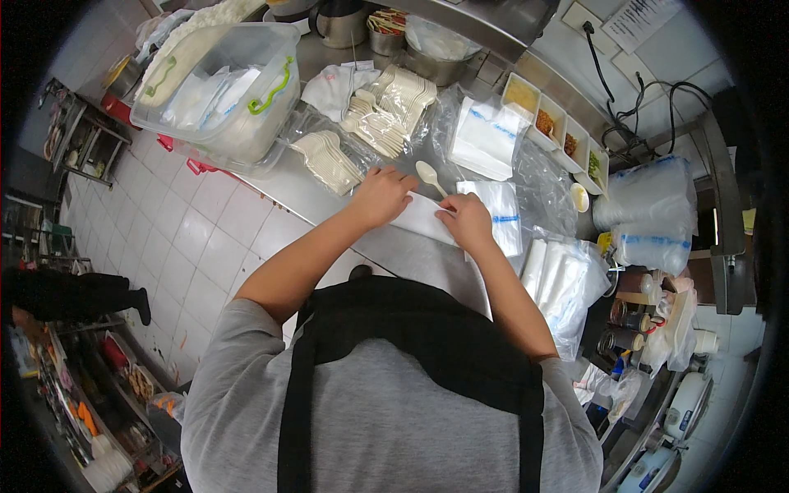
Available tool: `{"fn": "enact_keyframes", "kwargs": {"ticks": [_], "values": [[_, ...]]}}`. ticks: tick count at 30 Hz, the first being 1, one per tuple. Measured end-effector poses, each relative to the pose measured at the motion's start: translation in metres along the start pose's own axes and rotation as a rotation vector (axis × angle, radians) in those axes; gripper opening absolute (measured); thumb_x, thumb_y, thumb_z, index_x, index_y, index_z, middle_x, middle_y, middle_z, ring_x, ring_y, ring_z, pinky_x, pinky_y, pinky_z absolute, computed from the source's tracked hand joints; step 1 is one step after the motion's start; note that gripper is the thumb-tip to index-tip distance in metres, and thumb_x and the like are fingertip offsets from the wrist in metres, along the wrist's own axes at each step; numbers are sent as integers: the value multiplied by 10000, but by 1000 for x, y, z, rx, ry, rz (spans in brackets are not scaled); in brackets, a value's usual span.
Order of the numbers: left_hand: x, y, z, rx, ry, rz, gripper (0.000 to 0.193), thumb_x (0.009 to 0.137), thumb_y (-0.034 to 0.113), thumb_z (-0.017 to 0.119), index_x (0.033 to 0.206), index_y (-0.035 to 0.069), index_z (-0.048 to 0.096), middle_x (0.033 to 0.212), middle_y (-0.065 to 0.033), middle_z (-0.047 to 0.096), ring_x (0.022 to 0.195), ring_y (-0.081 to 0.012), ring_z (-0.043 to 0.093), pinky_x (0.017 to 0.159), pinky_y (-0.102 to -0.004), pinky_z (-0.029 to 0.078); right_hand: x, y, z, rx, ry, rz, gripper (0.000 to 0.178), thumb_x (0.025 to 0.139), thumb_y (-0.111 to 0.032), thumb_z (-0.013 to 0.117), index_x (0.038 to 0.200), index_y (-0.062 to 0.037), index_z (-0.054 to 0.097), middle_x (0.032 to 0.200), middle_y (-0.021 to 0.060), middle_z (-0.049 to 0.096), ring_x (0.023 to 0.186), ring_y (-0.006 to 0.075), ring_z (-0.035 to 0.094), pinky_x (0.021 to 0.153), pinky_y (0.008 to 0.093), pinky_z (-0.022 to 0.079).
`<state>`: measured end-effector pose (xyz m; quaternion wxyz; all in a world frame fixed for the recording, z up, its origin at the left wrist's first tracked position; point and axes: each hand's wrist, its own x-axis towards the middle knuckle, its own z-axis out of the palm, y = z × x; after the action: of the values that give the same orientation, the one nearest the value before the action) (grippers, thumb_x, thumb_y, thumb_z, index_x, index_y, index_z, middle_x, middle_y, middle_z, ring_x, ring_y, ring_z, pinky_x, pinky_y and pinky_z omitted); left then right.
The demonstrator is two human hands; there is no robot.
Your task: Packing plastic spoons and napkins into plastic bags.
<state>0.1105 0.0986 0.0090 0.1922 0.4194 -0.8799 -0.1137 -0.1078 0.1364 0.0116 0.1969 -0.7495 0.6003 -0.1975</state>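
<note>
On steel counter (394,246): left hand (380,195) and right hand (465,220) both pinching white paper sleeve (423,218) flat. Plastic spoon (429,175) lying just beyond. Step judged: folding sleeve. Next needs one hand freed for spoon.

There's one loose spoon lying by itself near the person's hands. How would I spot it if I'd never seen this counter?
Start at the long stainless steel counter and find the flat white paper napkin that both hands press. Just beyond it, between the left hand and the right hand, lies a single cream plastic spoon, bowl away from the person. Unlike the bagged spoon bundles, it is loose and alone.
</note>
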Motion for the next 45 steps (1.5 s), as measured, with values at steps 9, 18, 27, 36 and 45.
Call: {"fn": "enact_keyframes", "kwargs": {"ticks": [9,18,27,36,45], "values": [[3,-6,23,93,-124,-68,179,772,209,713,913,128,637,1006,-45,575,1065,-268,542,877,-445,439,13,-10,9,-128,97,-93,226,721,-158,723,937,-111,678,1085,73,606,1039,300,533,864,413,447],[14,-63,-10,3,256,157,236,809,139,622,1040,98,607,975,-100,616,992,-304,577,817,-462,447,8,-17,-6,79,-224,-53,353,804,-99,642,1153,-73,597,980,203,654,941,411,610,814,486,483],[54,-179,-46,460,-36,-332,271,810,189,655,1072,123,674,1178,-93,572,1145,-266,521,894,-461,468,-85,2,-66,221,74,299,528,853,17,593,1336,-149,455,1140,239,636,1019,458,607,884,442,494],[112,-108,-48,180,333,6,220,690,224,801,828,95,687,1077,-84,597,1041,-295,564,834,-439,493,-151,15,-92,128,392,354,558,832,84,552,1328,-162,483,1141,267,627,1007,445,626,836,417,504],[208,10,34,-5,300,96,173,799,158,699,948,77,664,1069,-129,617,1020,-337,571,872,-424,481,-181,20,-95,185,494,354,381,849,98,529,1149,-108,641,986,210,660,803,315,657,780,324,506]]}}
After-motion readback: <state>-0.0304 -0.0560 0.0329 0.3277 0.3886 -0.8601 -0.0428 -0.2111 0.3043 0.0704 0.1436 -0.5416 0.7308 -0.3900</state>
